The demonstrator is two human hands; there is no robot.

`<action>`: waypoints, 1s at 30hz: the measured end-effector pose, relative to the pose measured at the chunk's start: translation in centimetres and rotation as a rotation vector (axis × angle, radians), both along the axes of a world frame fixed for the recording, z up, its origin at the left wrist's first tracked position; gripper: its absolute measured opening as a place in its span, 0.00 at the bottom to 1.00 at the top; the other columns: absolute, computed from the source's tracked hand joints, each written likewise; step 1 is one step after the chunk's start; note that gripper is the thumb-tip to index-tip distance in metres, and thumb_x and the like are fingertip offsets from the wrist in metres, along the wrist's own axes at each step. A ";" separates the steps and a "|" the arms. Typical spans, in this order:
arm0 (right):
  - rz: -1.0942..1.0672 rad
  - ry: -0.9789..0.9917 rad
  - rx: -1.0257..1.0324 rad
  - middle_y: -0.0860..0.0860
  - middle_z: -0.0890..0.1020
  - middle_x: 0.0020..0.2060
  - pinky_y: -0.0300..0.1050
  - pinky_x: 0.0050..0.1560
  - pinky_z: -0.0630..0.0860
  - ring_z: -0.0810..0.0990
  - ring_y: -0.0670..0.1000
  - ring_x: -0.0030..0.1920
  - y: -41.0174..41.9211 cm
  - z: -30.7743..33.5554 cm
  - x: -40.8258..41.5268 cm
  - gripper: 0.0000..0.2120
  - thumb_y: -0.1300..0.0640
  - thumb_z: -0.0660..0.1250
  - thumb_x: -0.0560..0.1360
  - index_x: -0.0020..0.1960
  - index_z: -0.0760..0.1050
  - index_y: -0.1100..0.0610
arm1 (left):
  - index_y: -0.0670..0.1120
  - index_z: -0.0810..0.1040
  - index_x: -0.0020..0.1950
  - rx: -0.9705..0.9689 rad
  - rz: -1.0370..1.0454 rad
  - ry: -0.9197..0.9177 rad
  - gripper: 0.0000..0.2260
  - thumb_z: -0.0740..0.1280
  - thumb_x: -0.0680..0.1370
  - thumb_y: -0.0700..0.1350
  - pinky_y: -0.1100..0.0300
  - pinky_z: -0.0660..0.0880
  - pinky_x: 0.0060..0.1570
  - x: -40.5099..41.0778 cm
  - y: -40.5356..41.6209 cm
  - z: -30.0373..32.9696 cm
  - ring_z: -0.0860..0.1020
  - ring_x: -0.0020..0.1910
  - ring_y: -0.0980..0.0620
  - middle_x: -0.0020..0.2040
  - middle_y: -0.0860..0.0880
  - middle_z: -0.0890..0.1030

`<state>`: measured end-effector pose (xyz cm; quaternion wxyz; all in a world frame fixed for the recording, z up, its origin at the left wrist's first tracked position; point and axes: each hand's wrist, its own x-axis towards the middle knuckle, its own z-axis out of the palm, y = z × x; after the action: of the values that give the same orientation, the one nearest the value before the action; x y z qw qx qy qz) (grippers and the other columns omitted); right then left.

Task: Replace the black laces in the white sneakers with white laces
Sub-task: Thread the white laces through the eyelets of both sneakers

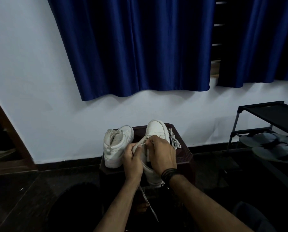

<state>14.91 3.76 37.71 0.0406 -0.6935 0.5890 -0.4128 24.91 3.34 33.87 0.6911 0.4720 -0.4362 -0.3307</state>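
Two white sneakers stand on a dark brown stool [183,153]. The left sneaker [116,146] has no lace in it and rests alone. Both hands work over the right sneaker [156,128], toe pointing away from me. My left hand [133,161] pinches a white lace [140,144] beside the eyelets. My right hand [161,153], with a black band at the wrist, pinches the same lace's tip. One end of this lace hangs down below the stool [148,201]. A second white lace [174,139] lies bunched on the stool at the right. No black lace is visible.
A black shoe rack [265,114] with grey sandals [274,148] stands at the right. A white wall and blue curtains [140,47] are behind the stool. A dark wooden frame [9,139] is at the left. The floor is dark.
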 end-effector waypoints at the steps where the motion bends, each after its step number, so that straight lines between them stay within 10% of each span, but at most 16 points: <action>1: -0.011 0.021 -0.008 0.51 0.82 0.47 0.49 0.46 0.73 0.80 0.55 0.48 0.1 0.0 0.0 0.09 0.51 0.59 0.81 0.54 0.76 0.51 | 0.50 0.80 0.46 -0.004 0.000 -0.009 0.05 0.65 0.73 0.48 0.51 0.78 0.52 0.0 0.0 0.0 0.81 0.48 0.48 0.45 0.48 0.84; 14: -0.045 0.185 -0.121 0.54 0.82 0.40 0.48 0.40 0.73 0.81 0.56 0.41 0.3 0.3 0.6 0.07 0.54 0.62 0.79 0.49 0.76 0.56 | 0.49 0.78 0.47 -0.014 -0.005 -0.141 0.07 0.64 0.76 0.51 0.52 0.78 0.52 0.2 0.2 0.0 0.80 0.47 0.53 0.45 0.51 0.84; 18: -0.039 0.239 -0.147 0.53 0.82 0.38 0.47 0.37 0.70 0.81 0.56 0.40 0.4 0.5 0.5 0.05 0.57 0.62 0.76 0.46 0.76 0.56 | 0.48 0.81 0.42 0.040 -0.056 -0.083 0.22 0.55 0.82 0.59 0.57 0.76 0.49 0.9 -0.2 0.7 0.82 0.46 0.52 0.42 0.50 0.85; 24: 0.016 0.261 0.017 0.53 0.81 0.50 0.48 0.45 0.70 0.79 0.56 0.51 -0.9 0.9 0.0 0.11 0.52 0.57 0.80 0.56 0.73 0.55 | 0.44 0.78 0.40 0.170 -0.100 -0.184 0.12 0.61 0.77 0.30 0.65 0.75 0.41 1.4 -1.2 3.2 0.78 0.39 0.54 0.37 0.51 0.82; 30: -0.014 0.262 0.072 0.54 0.82 0.50 0.52 0.49 0.73 0.76 0.58 0.55 -2.1 1.0 0.1 0.11 0.53 0.57 0.80 0.55 0.74 0.56 | 0.48 0.77 0.37 0.180 0.053 -0.569 0.10 0.66 0.74 0.35 0.60 0.70 0.43 1.6 -1.8 4.2 0.78 0.43 0.51 0.41 0.50 0.80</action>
<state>15.00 1.62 38.67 -0.0147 -0.7355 0.6084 -0.2978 26.52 1.51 38.07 0.5046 0.6166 -0.5688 -0.2041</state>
